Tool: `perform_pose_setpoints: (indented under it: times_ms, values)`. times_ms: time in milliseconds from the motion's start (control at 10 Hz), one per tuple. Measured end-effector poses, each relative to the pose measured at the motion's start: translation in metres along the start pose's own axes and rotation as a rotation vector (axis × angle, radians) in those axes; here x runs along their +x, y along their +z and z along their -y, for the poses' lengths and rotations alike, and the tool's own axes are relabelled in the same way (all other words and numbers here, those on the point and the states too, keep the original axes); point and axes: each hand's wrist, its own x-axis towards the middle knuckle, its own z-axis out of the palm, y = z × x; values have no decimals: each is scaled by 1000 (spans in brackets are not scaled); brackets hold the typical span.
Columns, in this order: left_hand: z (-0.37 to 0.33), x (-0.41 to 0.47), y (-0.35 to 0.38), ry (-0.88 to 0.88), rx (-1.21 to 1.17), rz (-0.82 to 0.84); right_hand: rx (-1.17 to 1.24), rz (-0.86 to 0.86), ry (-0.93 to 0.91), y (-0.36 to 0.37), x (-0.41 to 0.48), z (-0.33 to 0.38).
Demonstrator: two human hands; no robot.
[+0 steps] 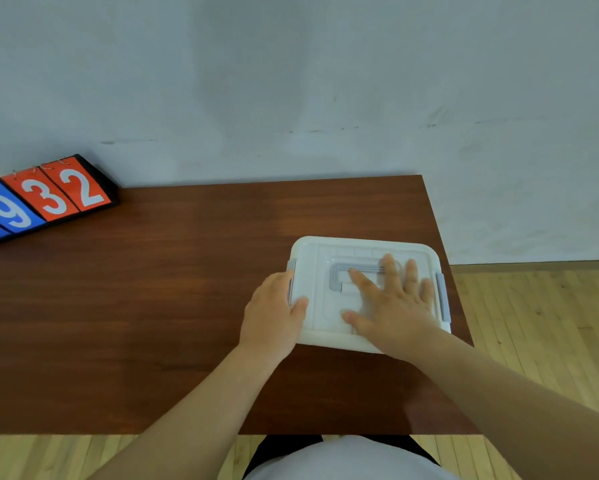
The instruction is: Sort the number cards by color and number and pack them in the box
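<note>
White lidded plastic box (320,271) lies lengthwise left-right on the brown bench (152,306); left hand (274,306) grips its left end, right hand (391,306) flat on top; red-and-blue number cards (48,197) far left.

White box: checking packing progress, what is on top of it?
The right hand lies flat on its closed lid, partly covering the grey handle; the left hand grips its left edge. The lid hides whatever is inside.
</note>
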Motion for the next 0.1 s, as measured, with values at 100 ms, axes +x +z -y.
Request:
perform_pose_setpoints:
  times_ms: [100]
  values:
    - [-4,2,-10,88,161,-4,66,-31,-26,-22,-5,-5]
